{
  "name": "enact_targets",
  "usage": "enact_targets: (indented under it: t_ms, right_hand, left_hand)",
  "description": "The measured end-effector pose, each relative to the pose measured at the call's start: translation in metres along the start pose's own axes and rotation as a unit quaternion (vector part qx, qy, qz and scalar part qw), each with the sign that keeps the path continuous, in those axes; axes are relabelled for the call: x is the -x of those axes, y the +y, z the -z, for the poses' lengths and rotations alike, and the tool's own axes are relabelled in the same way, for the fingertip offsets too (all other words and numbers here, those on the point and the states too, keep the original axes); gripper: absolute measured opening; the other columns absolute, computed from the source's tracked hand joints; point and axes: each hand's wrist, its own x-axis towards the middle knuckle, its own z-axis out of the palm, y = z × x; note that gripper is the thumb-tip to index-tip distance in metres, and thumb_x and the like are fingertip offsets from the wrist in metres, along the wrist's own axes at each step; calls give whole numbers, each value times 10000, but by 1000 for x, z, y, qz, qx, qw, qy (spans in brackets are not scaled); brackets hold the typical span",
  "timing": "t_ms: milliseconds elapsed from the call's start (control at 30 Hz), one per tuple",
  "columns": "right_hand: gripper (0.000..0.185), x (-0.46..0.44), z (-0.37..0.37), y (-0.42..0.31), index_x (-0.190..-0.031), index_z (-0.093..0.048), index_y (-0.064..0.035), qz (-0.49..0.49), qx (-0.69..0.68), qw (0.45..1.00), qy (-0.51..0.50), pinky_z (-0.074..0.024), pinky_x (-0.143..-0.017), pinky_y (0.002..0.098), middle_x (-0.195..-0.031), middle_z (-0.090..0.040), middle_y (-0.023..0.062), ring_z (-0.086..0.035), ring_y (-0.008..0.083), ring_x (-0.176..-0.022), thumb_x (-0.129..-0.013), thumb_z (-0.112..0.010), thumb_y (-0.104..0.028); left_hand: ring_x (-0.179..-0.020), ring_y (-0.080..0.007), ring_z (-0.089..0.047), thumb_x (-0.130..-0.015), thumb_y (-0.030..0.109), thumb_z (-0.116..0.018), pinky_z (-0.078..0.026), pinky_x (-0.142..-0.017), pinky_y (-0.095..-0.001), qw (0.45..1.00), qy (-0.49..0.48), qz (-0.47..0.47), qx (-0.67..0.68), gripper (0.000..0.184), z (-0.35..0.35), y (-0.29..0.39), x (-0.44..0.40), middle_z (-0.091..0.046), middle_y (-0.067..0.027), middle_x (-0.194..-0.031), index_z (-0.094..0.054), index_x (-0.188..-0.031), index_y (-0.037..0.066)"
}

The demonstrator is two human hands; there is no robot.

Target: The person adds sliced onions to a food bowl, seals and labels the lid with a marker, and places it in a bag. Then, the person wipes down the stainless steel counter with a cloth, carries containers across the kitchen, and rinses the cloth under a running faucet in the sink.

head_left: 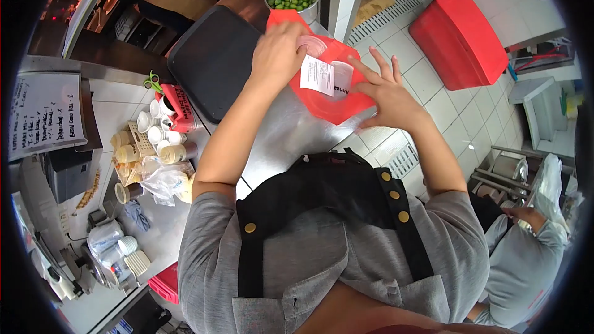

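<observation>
A red plastic bag (340, 109) lies over the metal counter (272, 142) in front of me, with round clear-lidded containers (314, 45) showing inside it. A white printed receipt (317, 75) is on the bag's near side. My left hand (278, 55) is closed on the bag's upper left part, its fingertips slightly blurred. At the bag's right edge my right hand (391, 94) is open, fingers spread, with the thumb and a finger against or very near the plastic.
A black tray (213, 59) lies left of the bag. Beyond it stands a metal pot of green limes (293, 0). Cups and sauce containers (164, 127) crowd the left counter. A red bin (458, 40) stands on the tiled floor; another person (526, 266) is at lower right.
</observation>
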Motion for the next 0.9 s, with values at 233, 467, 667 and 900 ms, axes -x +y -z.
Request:
enact_targets:
  t_ms: [233, 467, 667, 900]
  right_hand:
    - [251, -46, -5, 44, -903, -637, -87, 174, -13, 985, 10, -252, -1162, 572, -1250, -575, 57, -479, 292, -1308, -680, -736, -25]
    - [704, -135, -45, 1, -1325, -450, -57, 57, -248, 962, 94, -450, -998, 401, -1218, -565, 185, -561, 382, -1129, -681, -729, -15]
    - [877, -125, -41, -22, -1457, -235, -7, 53, -272, 960, 44, -488, -960, 433, -1366, -457, 263, -548, 412, -1190, -742, -742, -13]
    - [716, -103, -61, 21, -1336, -475, 10, 115, -132, 982, -69, -486, -943, 423, -1031, -671, 230, -614, 406, -1062, -663, -718, -20]
  left_hand:
    - [-1057, -379, -644, -742, 163, -774, -504, -890, -442, 937, 345, 25, -42, 614, -19, -53, -32, -668, -213, -1095, -477, -1280, 132]
    - [-926, -341, -678, -776, 120, -659, -428, -866, -490, 971, 214, -25, 101, 514, 4, 4, 8, -703, -139, -960, -498, -1263, 107]
    - [-1033, -320, -627, -785, 91, -638, -392, -892, -463, 948, 297, -17, 109, 520, -8, -14, 18, -664, -163, -1058, -496, -1285, 103]
    - [-1083, -284, -620, -747, 166, -710, -352, -951, -481, 948, 264, 5, 178, 568, -6, -29, 31, -661, -144, -1088, -512, -1273, 88]
